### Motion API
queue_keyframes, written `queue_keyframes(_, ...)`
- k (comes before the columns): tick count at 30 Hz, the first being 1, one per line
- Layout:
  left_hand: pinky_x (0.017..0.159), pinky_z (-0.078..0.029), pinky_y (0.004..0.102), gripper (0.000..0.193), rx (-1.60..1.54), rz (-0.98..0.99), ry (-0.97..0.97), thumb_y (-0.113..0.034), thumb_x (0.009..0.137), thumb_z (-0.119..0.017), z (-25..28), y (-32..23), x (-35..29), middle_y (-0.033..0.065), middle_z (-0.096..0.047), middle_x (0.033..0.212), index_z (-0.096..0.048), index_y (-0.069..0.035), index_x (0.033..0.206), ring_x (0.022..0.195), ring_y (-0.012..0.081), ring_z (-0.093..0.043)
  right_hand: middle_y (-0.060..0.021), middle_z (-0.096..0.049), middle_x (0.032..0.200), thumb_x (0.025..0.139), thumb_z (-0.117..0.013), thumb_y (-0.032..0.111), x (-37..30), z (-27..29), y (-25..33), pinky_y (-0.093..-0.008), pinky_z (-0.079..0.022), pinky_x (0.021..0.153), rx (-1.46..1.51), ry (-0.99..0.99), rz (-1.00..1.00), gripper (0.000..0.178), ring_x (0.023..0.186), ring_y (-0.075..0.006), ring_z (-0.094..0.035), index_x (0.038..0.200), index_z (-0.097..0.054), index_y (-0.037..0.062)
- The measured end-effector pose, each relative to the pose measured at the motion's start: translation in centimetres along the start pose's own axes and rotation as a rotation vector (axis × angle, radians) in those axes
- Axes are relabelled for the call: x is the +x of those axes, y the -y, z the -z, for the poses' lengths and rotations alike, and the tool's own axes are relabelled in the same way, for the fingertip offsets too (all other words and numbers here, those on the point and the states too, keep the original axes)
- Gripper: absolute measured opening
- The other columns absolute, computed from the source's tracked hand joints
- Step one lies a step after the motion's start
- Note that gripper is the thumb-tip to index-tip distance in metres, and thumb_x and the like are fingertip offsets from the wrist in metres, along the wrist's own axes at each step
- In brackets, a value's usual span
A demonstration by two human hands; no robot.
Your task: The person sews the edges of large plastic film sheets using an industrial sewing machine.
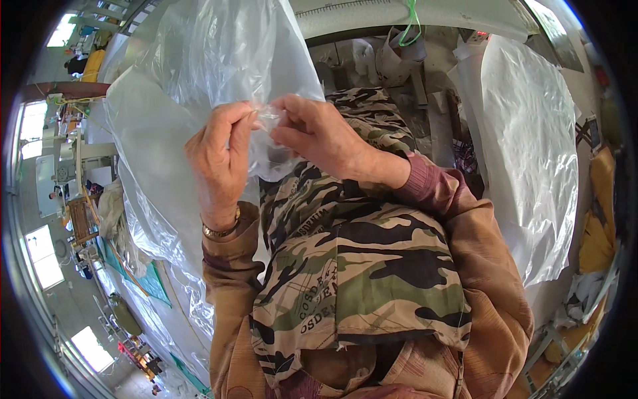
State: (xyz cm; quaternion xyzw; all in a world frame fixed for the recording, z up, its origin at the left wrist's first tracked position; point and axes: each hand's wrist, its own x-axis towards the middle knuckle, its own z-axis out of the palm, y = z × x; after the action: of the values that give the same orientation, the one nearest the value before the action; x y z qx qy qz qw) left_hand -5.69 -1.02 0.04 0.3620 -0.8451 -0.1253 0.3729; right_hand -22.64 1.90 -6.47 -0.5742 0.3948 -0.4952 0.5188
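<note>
A large sheet of clear plastic film hangs in front of me at the upper left. Its gathered edge is pinched between my two hands, which nearly meet at the fingertips. My left hand grips the film with thumb and forefinger, a gold-coloured band at its wrist. From the right, my right hand reaches in and pinches the same bunched piece of film. Whether the bunch is knotted or only crumpled, I cannot tell. A loose flap droops just below the fingers.
A camouflage apron covers my lap. More plastic film is spread at the right. A green cord hangs at the top, near a white sack. Windows and cluttered workshop gear line the far left.
</note>
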Motion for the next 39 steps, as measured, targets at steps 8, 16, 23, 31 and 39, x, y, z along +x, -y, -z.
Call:
queue_keyframes(8, 0.065, -0.052, 0.0353, 0.007, 0.185, -0.093, -0.056, -0.007, 0.092, -0.066, 2.2, -1.4, 1.2, 0.0114, -0.067, 0.089, -0.061, -0.003, 0.096, 0.076, 0.0298, -0.067, -0.0209, -0.067, 0.08, 0.086, -0.061, 0.009, 6.8, 0.3, 0.4, -0.0399, -0.051, 0.068, -0.287, -0.292, 0.399, 0.017, 0.076, -0.0348, -0.068, 0.095, -0.066, -0.0039)
queue_keyframes(16, 0.068, -0.053, 0.0382, 0.006, 0.121, -0.05, -0.029, -0.004, 0.093, -0.062, -5.5, 2.7, -2.8, 0.0137, -0.067, 0.093, -0.058, -0.003, 0.097, 0.08, 0.0327, -0.067, -0.0175, -0.066, 0.075, 0.089, -0.056, 0.005, 7.3, 3.3, -3.4, -0.0332, -0.051, 0.069, -0.131, -0.267, 0.16, 0.02, 0.068, -0.0209, -0.062, 0.104, -0.065, -0.0043)
queue_keyframes(23, 0.074, -0.054, 0.0362, 0.01, -0.143, 0.077, -0.241, 0.001, 0.094, -0.06, -12.0, 4.6, -5.4, 0.0166, -0.067, 0.098, -0.055, -0.002, 0.102, 0.087, 0.0317, -0.068, -0.0204, -0.06, 0.122, 0.084, -0.068, 0.007, 2.1, 5.1, -4.9, -0.0384, -0.051, 0.088, -0.756, -0.609, 0.45, 0.048, 0.105, -0.0313, -0.062, 0.13, -0.055, 0.0043)
queue_keyframes(31, 0.076, -0.055, 0.0364, 0.007, -0.196, 0.0, -0.396, 0.002, 0.094, -0.059, -12.6, 3.9, -4.6, 0.0183, -0.067, 0.101, -0.057, 0.0, 0.101, 0.089, 0.0324, -0.068, 0.0015, -0.061, 0.072, 0.094, -0.066, 0.013, -0.6, 4.6, -7.3, -0.0235, -0.047, 0.069, -0.057, -0.294, -0.063, 0.018, 0.073, -0.0045, -0.051, 0.101, -0.068, -0.0032)
queue_keyframes(39, 0.077, -0.046, 0.0404, 0.016, 0.18, -0.146, -0.168, -0.004, 0.086, -0.067, -10.2, 0.5, -3.8, 0.0081, -0.062, 0.103, -0.063, -0.003, 0.101, 0.088, 0.0289, -0.059, 0.0011, -0.063, 0.076, 0.103, -0.054, 0.026, -1.2, 4.4, -5.2, -0.0237, -0.05, 0.067, 0.109, -0.117, 0.045, 0.035, 0.075, -0.0038, -0.053, 0.1, -0.066, -0.0066)
